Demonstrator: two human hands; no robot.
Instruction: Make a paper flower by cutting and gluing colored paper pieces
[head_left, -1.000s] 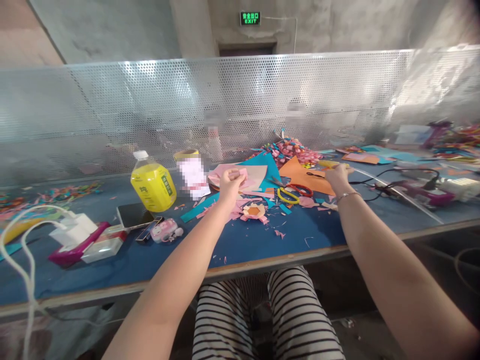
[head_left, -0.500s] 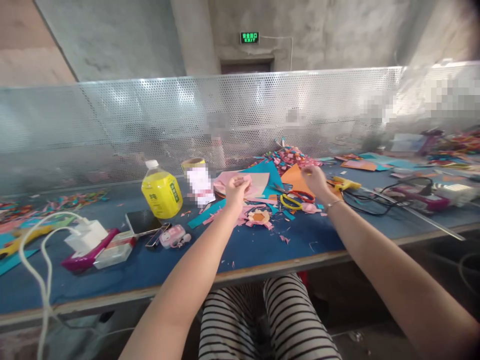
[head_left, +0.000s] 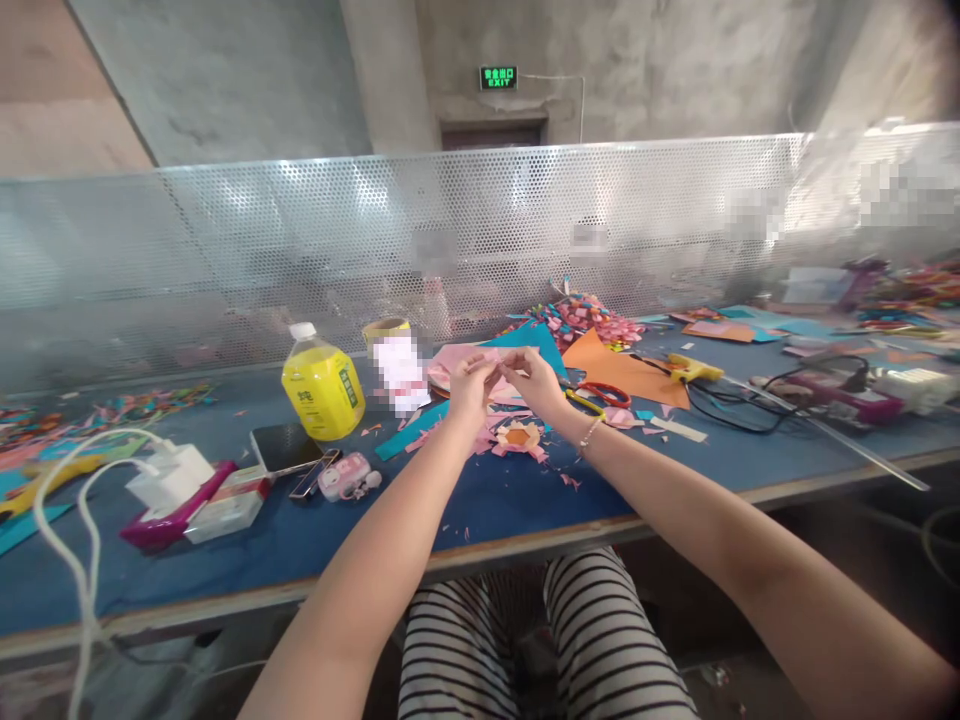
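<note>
My left hand (head_left: 471, 382) and my right hand (head_left: 534, 379) meet above the blue table (head_left: 480, 490), both pinching a small pink paper piece (head_left: 496, 368) between them. Just below lies a pink and orange paper flower (head_left: 519, 437) among pink scraps. Behind the hands are pink paper sheets (head_left: 450, 362), a teal sheet (head_left: 534, 340) and an orange sheet (head_left: 622, 368). Red and yellow scissors (head_left: 592, 396) rest right of my right wrist.
A yellow drink bottle (head_left: 322, 385), a tape roll (head_left: 386, 328), a phone (head_left: 279, 445), a pink case (head_left: 345, 475) and chargers with white cables (head_left: 169, 472) stand to the left. A yellow glue gun (head_left: 690, 370) with black cords lies right. A perforated metal screen (head_left: 300, 250) backs the table.
My right hand came back from the far right side near the glue gun and orange sheet to meet my left hand at the pink piece. The left hand stayed put.
</note>
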